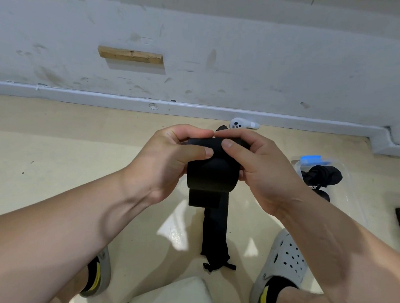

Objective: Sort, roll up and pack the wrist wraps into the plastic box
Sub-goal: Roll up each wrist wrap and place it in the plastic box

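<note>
Both hands, left hand (171, 154) and right hand (254, 163), pinch a half-rolled black wrist wrap (210, 175), tail hanging. Plastic box (345, 182) already holds rolled wraps; this one unpacked.

L hand (171, 154) + R hand (256, 163) grip black wrist wrap (210, 175), tail hanging; plastic box (352, 182) at right.

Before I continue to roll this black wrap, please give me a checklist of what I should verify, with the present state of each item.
1. Grip: left hand and right hand both pinch the wrist wrap at its rolled part: ok.
2. Rolling finished: the loose tail hangs down unrolled: not ok.
3. Tail flat: its lower end is bunched: not ok.
4. The plastic box close by, at the right: ok.
5. Room left in the box beside the packed wraps: cannot tell.
</note>
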